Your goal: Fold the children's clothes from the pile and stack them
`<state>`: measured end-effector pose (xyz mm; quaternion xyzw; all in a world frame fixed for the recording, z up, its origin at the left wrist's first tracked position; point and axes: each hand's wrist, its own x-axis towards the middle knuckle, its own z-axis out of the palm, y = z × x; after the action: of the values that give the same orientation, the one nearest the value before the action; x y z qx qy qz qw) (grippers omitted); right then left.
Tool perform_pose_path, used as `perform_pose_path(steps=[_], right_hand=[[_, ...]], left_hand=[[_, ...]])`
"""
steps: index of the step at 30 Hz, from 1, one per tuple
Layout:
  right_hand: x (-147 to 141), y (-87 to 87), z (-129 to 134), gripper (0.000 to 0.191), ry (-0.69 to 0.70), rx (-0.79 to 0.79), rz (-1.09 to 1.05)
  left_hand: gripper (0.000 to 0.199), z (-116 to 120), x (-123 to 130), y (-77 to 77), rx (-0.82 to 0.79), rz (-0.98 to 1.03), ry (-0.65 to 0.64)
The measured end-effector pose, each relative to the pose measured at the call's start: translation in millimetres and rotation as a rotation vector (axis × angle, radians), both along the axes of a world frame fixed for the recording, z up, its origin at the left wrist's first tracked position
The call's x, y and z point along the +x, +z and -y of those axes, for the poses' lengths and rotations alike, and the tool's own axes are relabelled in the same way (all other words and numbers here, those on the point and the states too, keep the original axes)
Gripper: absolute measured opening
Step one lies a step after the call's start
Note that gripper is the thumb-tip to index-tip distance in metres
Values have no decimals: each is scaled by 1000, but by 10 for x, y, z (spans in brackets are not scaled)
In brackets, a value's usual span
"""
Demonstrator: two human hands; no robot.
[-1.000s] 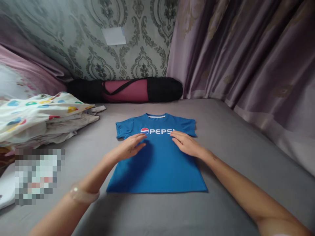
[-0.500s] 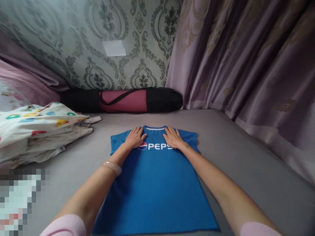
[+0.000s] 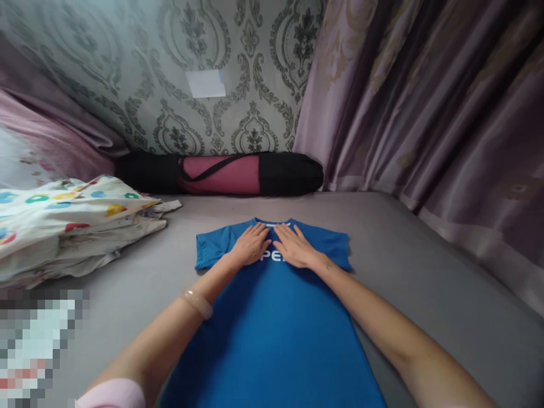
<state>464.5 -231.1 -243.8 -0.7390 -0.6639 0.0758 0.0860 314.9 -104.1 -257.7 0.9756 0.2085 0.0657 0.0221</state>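
A blue T-shirt point(image 3: 272, 323) with white chest lettering lies spread face up, its collar at the far end and its lower part running out at the bottom of the view. My left hand point(image 3: 251, 245) rests flat on its upper chest, just left of centre, with the fingers pointing to the collar. Close beside it my right hand point(image 3: 294, 246) lies flat too, fingers a little spread. Both hands are open and cover part of the lettering. A pale bangle point(image 3: 198, 304) sits on my left wrist.
The shirt lies on a grey sheet point(image 3: 425, 294). To the left is a pile of folded patterned cloth point(image 3: 85, 221). A long black and dark-pink bag point(image 3: 229, 174) lies along the papered wall point(image 3: 140, 73). Purple curtains point(image 3: 382, 102) hang on the right.
Both hands have moved inward, toward each other, over the lettering just below the collar. The view has shifted slightly, so the surroundings appear a little further right.
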Motion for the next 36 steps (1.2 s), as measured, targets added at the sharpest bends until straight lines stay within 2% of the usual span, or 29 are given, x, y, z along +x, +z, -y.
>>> perform_pose_path(steps=[2, 8, 13, 17, 19, 22, 27, 29, 32, 34, 36], right_hand=[[-78, -34, -4, 67, 68, -49, -6], [8, -130, -200, 63, -15, -46, 12], [23, -75, -198, 62, -20, -34, -55], [29, -46, -157, 63, -169, 47, -7], [55, -65, -170, 65, -246, 20, 28], [93, -117, -215, 65, -275, -28, 34], [98, -206, -243, 62, -290, 30, 24], [101, -210, -236, 59, -283, 67, -18], [166, -140, -218, 53, -309, 143, -253], [276, -47, -175, 50, -368, 196, -412], [442, 53, -80, 49, -458, 249, -483]], left_hand=[[51, 25, 27, -49, -55, -33, -20], [54, -122, 108, -101, -91, -16, 62], [49, -122, 159, -80, -59, 37, 87], [51, -73, 197, -96, -39, 54, 109], [54, -72, 202, -107, -73, 23, 125], [56, -71, 206, -96, -101, -11, 139], [50, 68, 265, -68, 1, 44, 90], [50, 146, 298, -82, -23, 46, 34], [52, 214, 329, -105, -84, 11, 17], [52, 226, 336, -104, -97, -2, 20], [52, 230, 338, -92, -105, -14, 23]])
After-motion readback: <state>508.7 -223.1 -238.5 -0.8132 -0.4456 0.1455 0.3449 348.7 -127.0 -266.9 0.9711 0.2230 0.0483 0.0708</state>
